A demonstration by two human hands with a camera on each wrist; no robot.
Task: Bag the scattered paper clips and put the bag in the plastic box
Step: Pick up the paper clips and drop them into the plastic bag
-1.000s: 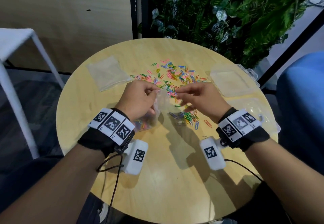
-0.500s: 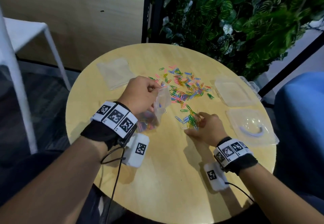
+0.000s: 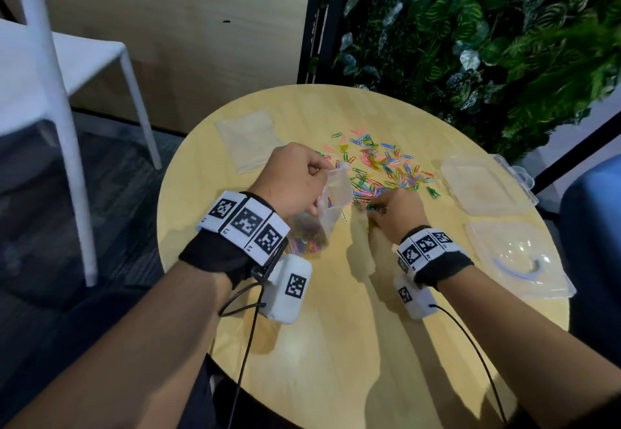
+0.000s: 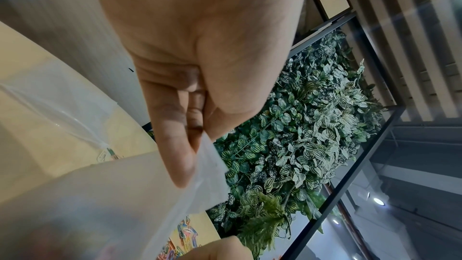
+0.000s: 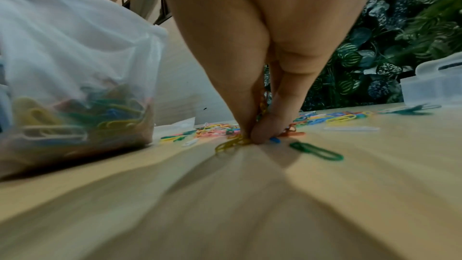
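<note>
My left hand (image 3: 295, 176) pinches the top edge of a clear plastic bag (image 3: 331, 200), which stands on the round wooden table (image 3: 336, 344) partly filled with coloured clips (image 5: 82, 112). The left wrist view shows thumb and fingers (image 4: 180, 145) clamped on the bag's rim (image 4: 210, 157). Just right of the bag, my right hand (image 3: 391, 213) is down on the table, its fingertips (image 5: 260, 131) pinching several paper clips (image 5: 235, 142) out of the scattered pile (image 3: 386, 166). The open clear plastic box (image 3: 480, 186) lies at the table's right.
A second empty bag (image 3: 250, 139) lies flat at the table's far left. A clear lid or tray (image 3: 517, 257) sits near the right edge, in front of the box. A white chair (image 3: 67, 69) stands to the left; a plant wall (image 3: 487, 42) is behind.
My right hand left the bag's mouth, dropped to the near clips, then shifted left and forward into the pile, where it now pinches clips. The left hand kept holding the bag.
</note>
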